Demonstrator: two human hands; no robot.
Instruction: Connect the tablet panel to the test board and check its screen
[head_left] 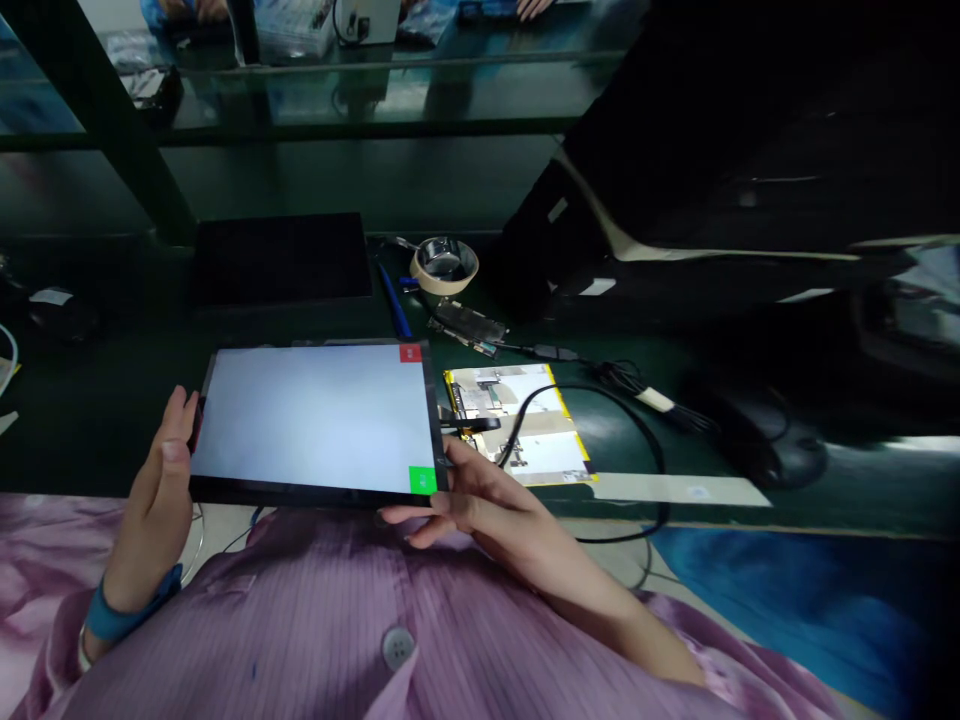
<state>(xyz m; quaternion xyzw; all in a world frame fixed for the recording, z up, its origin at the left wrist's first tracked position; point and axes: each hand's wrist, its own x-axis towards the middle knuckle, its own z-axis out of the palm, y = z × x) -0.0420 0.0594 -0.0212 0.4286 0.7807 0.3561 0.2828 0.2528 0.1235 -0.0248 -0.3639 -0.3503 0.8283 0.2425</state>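
I hold a tablet (pixel 315 415) flat in front of my chest, its screen lit pale grey-white with a red square at the top right corner and a green square at the bottom right. My left hand (pixel 161 490) grips its left edge, thumb on the bezel. My right hand (pixel 480 495) supports the lower right corner from beneath, thumb near the green square. A black cable (pixel 600 400) runs from the tablet's right edge across the bench. Beside it lies an opened device back (pixel 517 420) with yellow tape around its edges.
A tape roll (pixel 444 265), a blue pen (pixel 394 300), a small circuit board (pixel 469 325) and a dark flat panel (pixel 281 258) lie on the dark green bench. A black mouse (pixel 772 445) sits at the right. Another person's hands (pixel 536 8) show at the far top.
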